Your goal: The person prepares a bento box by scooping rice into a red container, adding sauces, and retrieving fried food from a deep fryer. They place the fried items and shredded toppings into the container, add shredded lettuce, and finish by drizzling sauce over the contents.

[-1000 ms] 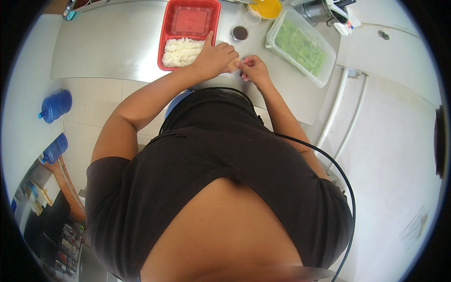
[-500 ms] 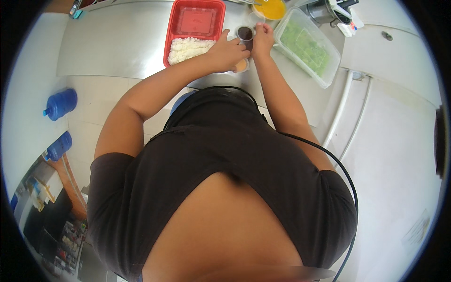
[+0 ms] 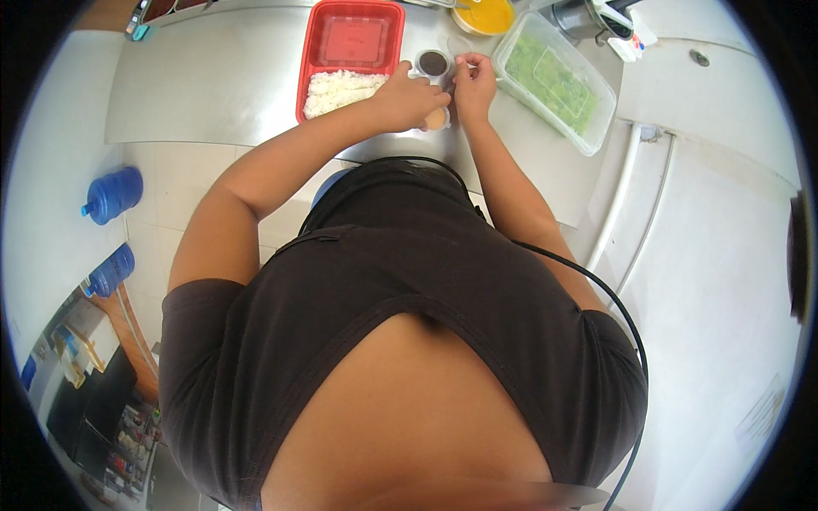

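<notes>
My left hand (image 3: 415, 100) reaches across from the left, its fingers and thumb curled about a small clear cup of beige sauce (image 3: 437, 119). Just beyond those fingers is a second small cup of dark brown sauce (image 3: 433, 62). My right hand (image 3: 475, 85) is closed in a pinch right of the dark cup; what it pinches, if anything, I cannot make out. Partly under my left wrist, a red two-part meal tray (image 3: 399, 34) has white rice (image 3: 341, 92) in its near compartment. The far compartment holds no food.
A clear plastic tub of chopped greens (image 3: 550, 81) stands to the right of my right hand. Behind it are a bowl of yellow liquid (image 3: 484, 15) and a metal pot (image 3: 579, 19). The steel counter (image 3: 204, 77) extends left. Blue water jugs (image 3: 115, 194) stand by the left wall.
My right hand has come nearer, down beside the sauce cups. The dark sauce cup has shifted slightly left. My left hand stays nearly in place.
</notes>
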Action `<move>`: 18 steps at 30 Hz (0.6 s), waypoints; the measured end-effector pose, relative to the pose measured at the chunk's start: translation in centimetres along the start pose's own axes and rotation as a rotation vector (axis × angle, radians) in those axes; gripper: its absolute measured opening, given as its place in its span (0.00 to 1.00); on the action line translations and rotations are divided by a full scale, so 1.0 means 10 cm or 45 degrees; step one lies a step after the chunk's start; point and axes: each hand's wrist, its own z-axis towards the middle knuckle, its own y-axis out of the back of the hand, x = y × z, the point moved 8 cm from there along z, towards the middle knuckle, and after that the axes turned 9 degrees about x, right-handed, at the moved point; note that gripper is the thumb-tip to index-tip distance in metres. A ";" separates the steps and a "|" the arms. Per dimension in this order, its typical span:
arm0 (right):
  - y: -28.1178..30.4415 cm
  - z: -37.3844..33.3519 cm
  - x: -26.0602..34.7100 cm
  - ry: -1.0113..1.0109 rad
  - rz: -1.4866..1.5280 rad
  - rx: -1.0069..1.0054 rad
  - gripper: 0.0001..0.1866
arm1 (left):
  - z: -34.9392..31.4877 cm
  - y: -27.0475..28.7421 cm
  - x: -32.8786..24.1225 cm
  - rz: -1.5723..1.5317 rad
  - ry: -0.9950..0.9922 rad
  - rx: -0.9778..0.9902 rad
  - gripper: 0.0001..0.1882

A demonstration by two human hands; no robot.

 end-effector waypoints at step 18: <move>-0.09 -0.20 0.58 0.579 -0.897 0.216 0.08 | 0.02 0.39 0.50 0.112 0.182 -0.333 0.12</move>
